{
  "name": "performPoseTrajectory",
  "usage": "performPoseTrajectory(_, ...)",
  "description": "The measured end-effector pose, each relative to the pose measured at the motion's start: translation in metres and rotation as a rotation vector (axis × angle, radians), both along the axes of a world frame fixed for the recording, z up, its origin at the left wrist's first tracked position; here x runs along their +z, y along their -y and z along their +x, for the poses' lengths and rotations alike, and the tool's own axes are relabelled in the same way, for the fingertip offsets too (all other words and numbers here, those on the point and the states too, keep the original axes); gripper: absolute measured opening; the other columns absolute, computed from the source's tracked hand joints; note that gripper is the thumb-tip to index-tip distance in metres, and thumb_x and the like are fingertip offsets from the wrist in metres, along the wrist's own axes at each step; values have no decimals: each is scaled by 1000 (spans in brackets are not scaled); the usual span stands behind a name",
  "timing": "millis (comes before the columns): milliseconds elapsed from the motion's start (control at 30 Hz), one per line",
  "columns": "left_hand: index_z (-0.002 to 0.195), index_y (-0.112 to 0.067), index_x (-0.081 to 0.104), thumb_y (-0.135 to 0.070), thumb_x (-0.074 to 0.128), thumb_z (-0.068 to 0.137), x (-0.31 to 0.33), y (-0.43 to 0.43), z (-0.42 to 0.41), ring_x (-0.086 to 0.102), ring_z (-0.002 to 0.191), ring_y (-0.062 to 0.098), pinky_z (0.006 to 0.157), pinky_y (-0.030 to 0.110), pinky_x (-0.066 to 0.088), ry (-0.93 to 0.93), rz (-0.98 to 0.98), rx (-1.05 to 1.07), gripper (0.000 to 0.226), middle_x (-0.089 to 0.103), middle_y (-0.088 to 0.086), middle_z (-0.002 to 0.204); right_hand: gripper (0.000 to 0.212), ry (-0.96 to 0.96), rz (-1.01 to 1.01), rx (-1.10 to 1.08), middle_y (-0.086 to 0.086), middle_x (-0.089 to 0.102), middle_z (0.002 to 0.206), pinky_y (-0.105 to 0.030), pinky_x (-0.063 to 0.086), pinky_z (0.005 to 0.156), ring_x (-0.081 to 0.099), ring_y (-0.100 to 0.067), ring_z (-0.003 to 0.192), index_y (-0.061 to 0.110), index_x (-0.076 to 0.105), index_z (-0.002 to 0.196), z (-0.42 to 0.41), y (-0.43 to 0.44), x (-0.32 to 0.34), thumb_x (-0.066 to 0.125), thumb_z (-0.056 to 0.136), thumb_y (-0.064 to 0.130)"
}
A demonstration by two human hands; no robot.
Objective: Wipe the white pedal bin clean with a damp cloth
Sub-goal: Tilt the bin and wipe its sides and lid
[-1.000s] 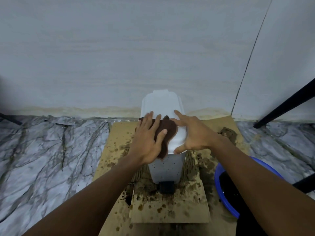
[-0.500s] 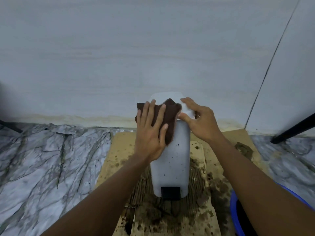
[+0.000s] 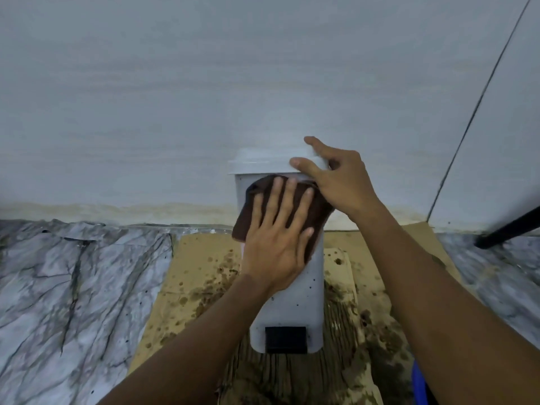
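The white pedal bin (image 3: 295, 299) stands upright on stained cardboard (image 3: 187, 276) laid over a marble-patterned floor (image 3: 73, 287), close against a pale wall (image 3: 204, 83). Its lid (image 3: 257, 165) is shut. The black pedal (image 3: 285, 339) sits at the base of the front face.

Left hand (image 3: 277, 244): flat, fingers spread wide, palm pressing a dark brown cloth (image 3: 248, 211) against the upper front of the bin, just under the lid rim. The cloth overhangs the bin's left edge and is not gripped, only pinned under the palm.

Right hand (image 3: 336, 179): clasped on the right corner of the lid, thumb along the front rim, fingers curled over the top.

Surface condition: small dark specks are visible on the lower front of the bin (below the cloth). The cardboard carries heavy brown spatter, densest around the base of the bin.

Periphery: a blue edge (image 3: 419, 387) at the lower right, identity not determinable; a black bar (image 3: 508, 226) slants in from the right.
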State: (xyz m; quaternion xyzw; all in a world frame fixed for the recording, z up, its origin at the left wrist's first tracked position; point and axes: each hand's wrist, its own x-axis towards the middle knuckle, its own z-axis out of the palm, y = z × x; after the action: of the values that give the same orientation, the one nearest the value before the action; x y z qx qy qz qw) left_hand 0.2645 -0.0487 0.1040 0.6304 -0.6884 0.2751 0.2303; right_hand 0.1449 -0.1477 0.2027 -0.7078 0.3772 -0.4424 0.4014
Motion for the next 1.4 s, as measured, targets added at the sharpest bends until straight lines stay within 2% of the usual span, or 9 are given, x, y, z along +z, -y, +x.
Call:
performPoseTrajectory(100,162,-19,22,-41,35,108,-15,-11,14,7,158,29,127,51,7,146,39,-126,60,12,11,170,56,21,14,13,14,59,141,-28,44,110,52,0,129,37,65,130,2,3,-2,79,77,51)
performPoseTrajectory(333,161,-13,23,-38,38,105,-6,-10,20,3,158,34,127,54,8,-181,-69,31,63,12,16,169,50,47,25,1,19,66,128,-33,48,107,58,0,121,41,70,120,6,2,-6,81,73,52)
performPoseTrajectory(533,162,-15,20,-39,34,108,-2,-9,21,3,158,27,128,48,7,22,10,-83,61,11,12,170,48,38,14,-2,15,70,121,-36,52,103,63,-2,115,41,71,117,-5,3,-6,81,72,53)
performPoseTrajectory(700,162,-10,18,-33,39,107,-9,-12,24,1,158,29,128,47,9,-394,-97,-81,62,5,14,171,44,32,10,0,11,67,128,-38,51,104,60,-4,120,45,70,117,-4,-1,-6,81,75,52)
performPoseTrajectory(800,164,-19,10,-38,36,108,-2,-7,23,12,157,12,123,22,22,-755,-141,-82,64,8,7,171,42,49,28,2,12,66,129,-38,51,103,61,-3,118,45,70,117,-4,-3,-5,81,76,49)
performPoseTrajectory(967,161,-26,22,-54,27,103,4,-3,24,50,134,17,110,42,44,-1184,-112,15,64,49,-3,150,40,52,37,-1,12,65,129,-37,52,102,62,-3,117,48,70,114,-4,-4,-6,81,76,50)
performPoseTrajectory(1067,164,-20,4,-46,33,107,-14,-20,7,12,157,23,124,47,26,-836,-68,21,69,8,2,172,37,67,47,-3,14,66,125,-37,52,101,64,-2,111,46,70,113,-6,-3,-6,81,78,46)
performPoseTrajectory(1200,162,-11,16,-40,32,108,-36,-31,12,1,157,37,124,59,14,-90,36,-31,64,6,14,170,39,86,60,1,13,67,125,-37,52,102,64,-2,111,45,72,112,-6,0,-7,82,75,48)
performPoseTrajectory(1400,163,-20,18,-45,33,108,-3,-15,21,2,158,27,127,49,4,168,119,-163,62,10,11,170,40,111,63,18,14,67,126,-35,52,102,63,-2,115,43,72,113,0,0,-7,82,74,48)
